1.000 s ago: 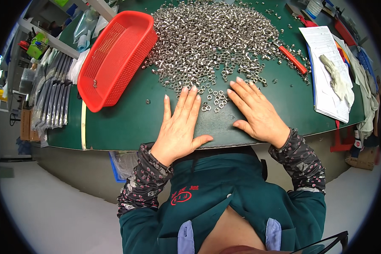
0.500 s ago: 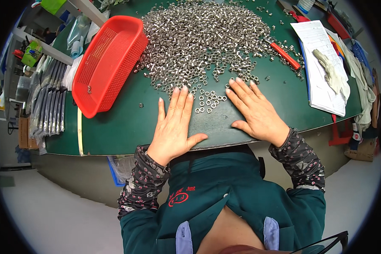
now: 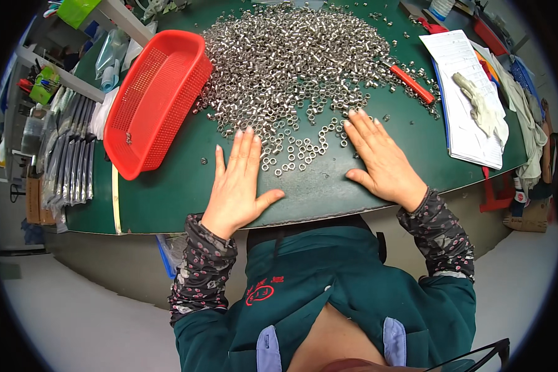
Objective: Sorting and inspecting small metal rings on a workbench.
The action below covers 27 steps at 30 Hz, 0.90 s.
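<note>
A wide heap of small shiny metal rings [image 3: 291, 56] covers the far middle of the green table [image 3: 167, 204]. Some loose rings [image 3: 294, 154] lie flat in a thin layer between my two hands. My left hand [image 3: 235, 186] rests palm down, its fingertips at the heap's near left edge and its thumb stretched toward the middle. Palm down as well, my right hand [image 3: 381, 158] touches the near right edge of the rings with its fingertips. Fingers on both hands are stretched out, and neither hand grips anything.
A red perforated plastic basket [image 3: 158, 105] stands left of the heap. At the right lie a red-handled tool [image 3: 412, 84] and papers on a clipboard [image 3: 459, 80] with a pale glove [image 3: 480, 105] on top. Plastic-wrapped packs [image 3: 74, 149] are stacked beyond the table's left end.
My left hand has slid left and slightly nearer, and my right hand a little to the right. The gap between them is wider, and the loose rings there have spread leftward.
</note>
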### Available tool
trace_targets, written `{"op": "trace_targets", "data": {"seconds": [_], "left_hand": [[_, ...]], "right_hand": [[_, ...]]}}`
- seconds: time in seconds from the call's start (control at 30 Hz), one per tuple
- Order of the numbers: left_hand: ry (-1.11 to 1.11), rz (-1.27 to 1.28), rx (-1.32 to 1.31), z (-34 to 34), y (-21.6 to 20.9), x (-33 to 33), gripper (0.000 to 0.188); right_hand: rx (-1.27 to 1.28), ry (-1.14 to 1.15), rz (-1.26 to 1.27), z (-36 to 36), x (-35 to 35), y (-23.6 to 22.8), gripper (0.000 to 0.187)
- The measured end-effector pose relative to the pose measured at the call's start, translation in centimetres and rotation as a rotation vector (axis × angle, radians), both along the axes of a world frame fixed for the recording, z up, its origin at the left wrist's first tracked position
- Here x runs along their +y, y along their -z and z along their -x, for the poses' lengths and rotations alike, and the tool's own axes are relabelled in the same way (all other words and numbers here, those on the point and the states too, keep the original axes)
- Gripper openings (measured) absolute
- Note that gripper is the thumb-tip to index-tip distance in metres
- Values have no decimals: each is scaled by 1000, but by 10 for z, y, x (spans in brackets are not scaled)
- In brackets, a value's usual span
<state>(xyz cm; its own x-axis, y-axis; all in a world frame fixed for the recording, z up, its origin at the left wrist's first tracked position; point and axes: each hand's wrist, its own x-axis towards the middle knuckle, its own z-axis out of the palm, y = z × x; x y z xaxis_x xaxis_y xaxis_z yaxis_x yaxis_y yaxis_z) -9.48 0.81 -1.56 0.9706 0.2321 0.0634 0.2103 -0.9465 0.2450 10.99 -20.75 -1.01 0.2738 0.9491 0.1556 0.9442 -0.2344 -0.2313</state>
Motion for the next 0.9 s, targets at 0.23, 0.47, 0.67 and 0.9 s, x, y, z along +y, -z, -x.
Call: {"op": "trace_targets", "data": {"seconds": [0.23, 0.47, 0.67, 0.9], "left_hand": [[8, 8, -98, -1, -3, -3, 101], [104, 47, 0, -1, -5, -8, 97], [88, 23, 5, 10, -5, -6, 96], [68, 57, -33, 13, -7, -9, 98]], "right_hand": [[15, -48, -12, 5, 10, -7, 76], [3, -57, 28, 8, 9, -2, 75], [14, -56, 17, 8, 7, -3, 75], [25, -47, 11, 9, 8, -4, 73]]}}
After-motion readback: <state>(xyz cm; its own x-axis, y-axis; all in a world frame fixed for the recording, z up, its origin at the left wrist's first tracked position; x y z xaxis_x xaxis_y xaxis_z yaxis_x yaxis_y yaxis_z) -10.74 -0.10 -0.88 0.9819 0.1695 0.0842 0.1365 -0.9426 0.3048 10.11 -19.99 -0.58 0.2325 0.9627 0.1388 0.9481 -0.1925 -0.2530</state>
